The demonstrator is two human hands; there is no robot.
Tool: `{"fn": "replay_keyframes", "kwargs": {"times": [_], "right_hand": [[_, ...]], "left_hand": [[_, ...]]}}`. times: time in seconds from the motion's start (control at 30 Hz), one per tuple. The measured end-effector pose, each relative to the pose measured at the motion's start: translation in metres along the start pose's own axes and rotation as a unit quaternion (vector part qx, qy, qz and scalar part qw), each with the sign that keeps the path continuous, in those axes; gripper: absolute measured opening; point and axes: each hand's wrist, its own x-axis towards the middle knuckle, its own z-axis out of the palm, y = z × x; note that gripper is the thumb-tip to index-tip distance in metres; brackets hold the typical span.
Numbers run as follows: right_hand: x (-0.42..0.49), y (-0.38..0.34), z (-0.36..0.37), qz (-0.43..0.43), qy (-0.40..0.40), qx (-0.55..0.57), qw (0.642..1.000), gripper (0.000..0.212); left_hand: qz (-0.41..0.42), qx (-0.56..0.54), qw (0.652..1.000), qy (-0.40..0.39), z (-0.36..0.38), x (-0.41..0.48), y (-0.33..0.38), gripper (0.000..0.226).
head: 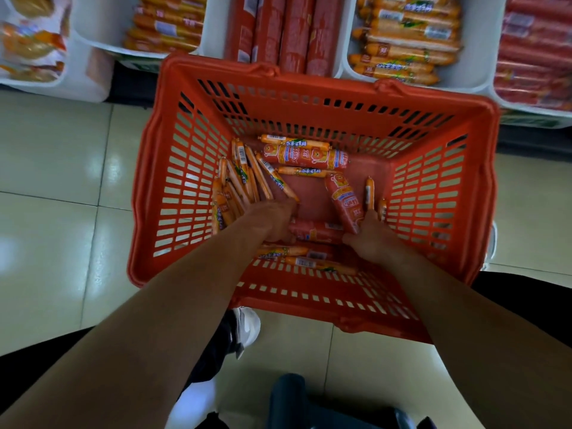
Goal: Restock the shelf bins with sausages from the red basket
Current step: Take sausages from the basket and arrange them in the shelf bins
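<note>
Head view: both hands reach down into the basket (140,212), which sits just before the white bins (478,54). The left hand (275,219) is beside a pile of thin sausages (240,181). The right hand (374,239) touches the near end of a thick sausage (345,199). Fingers on both are hidden under the knuckles, so I cannot tell if they grasp. The bins hold stacked packs.
</note>
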Motion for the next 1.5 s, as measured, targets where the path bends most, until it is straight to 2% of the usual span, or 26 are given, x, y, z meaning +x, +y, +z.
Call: {"fn": "replay_keyframes", "kwargs": {"times": [0.13, 0.23, 0.33, 0.4, 0.53, 0.63, 0.8, 0.9, 0.97, 1.03, 1.13, 1.2, 1.27, 1.4, 1.5], "right_hand": [[-0.005, -0.008, -0.004, -0.031, 0.046, 0.014, 0.998, 0.079], [-0.019, -0.016, -0.014, -0.034, 0.057, -0.014, 0.998, 0.073], [-0.04, -0.025, -0.03, -0.046, 0.067, -0.033, 0.996, 0.064], [-0.058, -0.033, -0.043, -0.062, 0.069, -0.046, 0.995, 0.064], [-0.103, -0.05, -0.074, -0.106, 0.077, -0.058, 0.99, 0.057], [-0.135, -0.064, -0.096, -0.169, 0.091, -0.068, 0.979, 0.068], [-0.165, -0.09, -0.136, -0.209, 0.133, -0.121, 0.961, 0.057], [-0.169, -0.104, -0.153, -0.231, 0.163, -0.117, 0.952, 0.057], [-0.166, -0.114, -0.159, -0.236, 0.174, -0.097, 0.951, 0.049], [-0.158, -0.126, -0.162, -0.233, 0.174, -0.08, 0.953, 0.044], [-0.136, -0.149, -0.162, -0.233, 0.183, -0.067, 0.953, 0.054], [-0.116, -0.166, -0.161, -0.232, 0.192, -0.063, 0.951, 0.061], [-0.096, -0.187, -0.16, -0.222, 0.201, -0.064, 0.952, 0.064], [-0.055, -0.226, -0.161, -0.191, 0.225, -0.019, 0.955, 0.058], [-0.038, -0.248, -0.16, -0.183, 0.275, 0.036, 0.943, 0.05]], "left_hand": [[0.013, -0.048, 0.998, -0.026, -0.006, -0.01, 0.001, 0.071], [0.018, -0.022, 0.999, -0.027, -0.024, -0.029, 0.006, 0.063], [0.001, 0.039, 0.999, 0.008, -0.049, -0.06, 0.005, 0.046], [-0.014, 0.04, 0.999, 0.024, -0.067, -0.085, 0.0, 0.042], [-0.032, -0.003, 0.997, 0.064, -0.103, -0.151, -0.003, 0.041], [-0.031, 0.0, 0.995, 0.099, -0.128, -0.199, -0.002, 0.04], [-0.042, 0.058, 0.983, 0.168, -0.167, -0.257, -0.009, 0.046], [-0.05, 0.129, 0.963, 0.23, -0.185, -0.278, -0.019, 0.044], [-0.05, 0.14, 0.95, 0.274, -0.19, -0.277, -0.03, 0.047], [-0.06, 0.101, 0.949, 0.294, -0.189, -0.268, -0.043, 0.048], [-0.062, -0.023, 0.954, 0.291, -0.193, -0.255, -0.056, 0.04], [-0.067, -0.049, 0.953, 0.292, -0.203, -0.243, -0.063, 0.032], [-0.073, -0.094, 0.947, 0.297, -0.213, -0.23, -0.071, 0.036], [-0.081, -0.189, 0.928, 0.31, -0.219, -0.197, -0.082, 0.044], [-0.09, -0.229, 0.916, 0.316, -0.221, -0.18, -0.079, 0.041]]}}
